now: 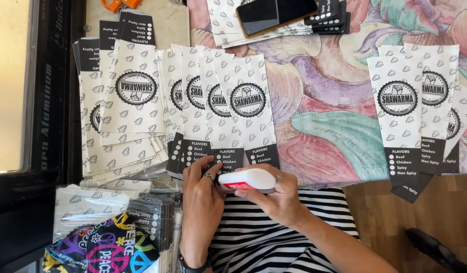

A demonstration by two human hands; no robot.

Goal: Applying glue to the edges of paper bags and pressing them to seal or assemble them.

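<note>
Mid-batch, by the look of it. Right hand (279,194) wrapped around a white handheld stamper with a red band (246,180), held level at the near edge of the table, its front end aimed at the black strip of a paper sleeve. Left hand (200,194) not gripping anything — fingers spread, fingertips (209,164) pressing down the near ends of the fanned row of white patterned sleeves (228,108) just beyond the stamper.

Probably finished: the loose heap of sleeves at far left (124,108), turned the other way round, black strips pointing far. Impossible to tell from here whether any dot on them carries a mark.

Seemingly still waiting: the fanned row under the left hand, a smaller group of sleeves at right (420,108) hanging over the table edge, and another stack at the far edge under a dark phone (274,12). More bundles of sleeves (152,215) sit near left, beside a bright multicoloured cloth (107,247) — stock, quite likely.

Judged roughly: some part done, a good deal left.
</note>
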